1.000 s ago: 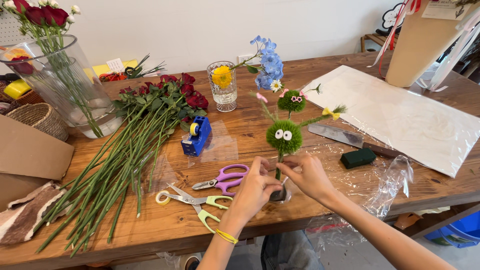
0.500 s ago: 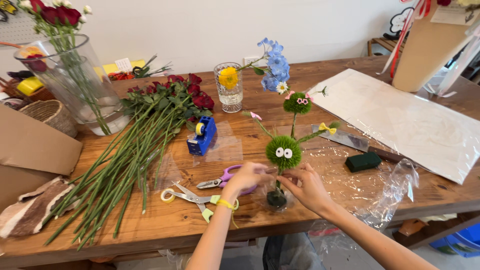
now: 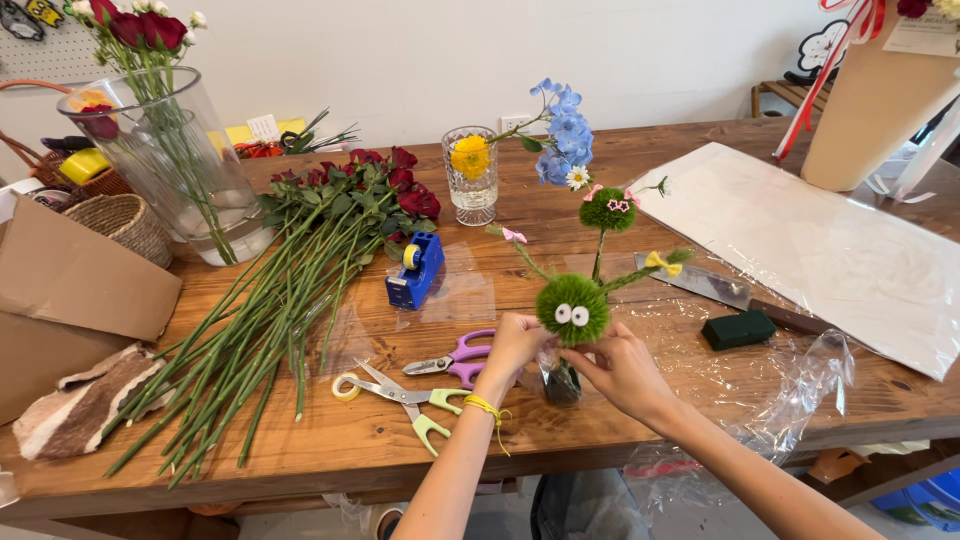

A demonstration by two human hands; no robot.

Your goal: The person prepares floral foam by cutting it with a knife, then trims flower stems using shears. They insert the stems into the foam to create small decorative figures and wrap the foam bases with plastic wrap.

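On the wooden tabletop (image 3: 640, 250), beside the long-stemmed roses (image 3: 300, 270), the left hand (image 3: 515, 345) and right hand (image 3: 622, 370) each close their grip around a small vase (image 3: 561, 382) under a green googly-eyed pompom flower (image 3: 572, 308), purple scissors (image 3: 455, 357) just left.

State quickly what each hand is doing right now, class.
Left hand: fingers closed at the base of the fuzzy round green flower ball with googly eyes.
Right hand: fingers closed around the small dark pot beneath it.
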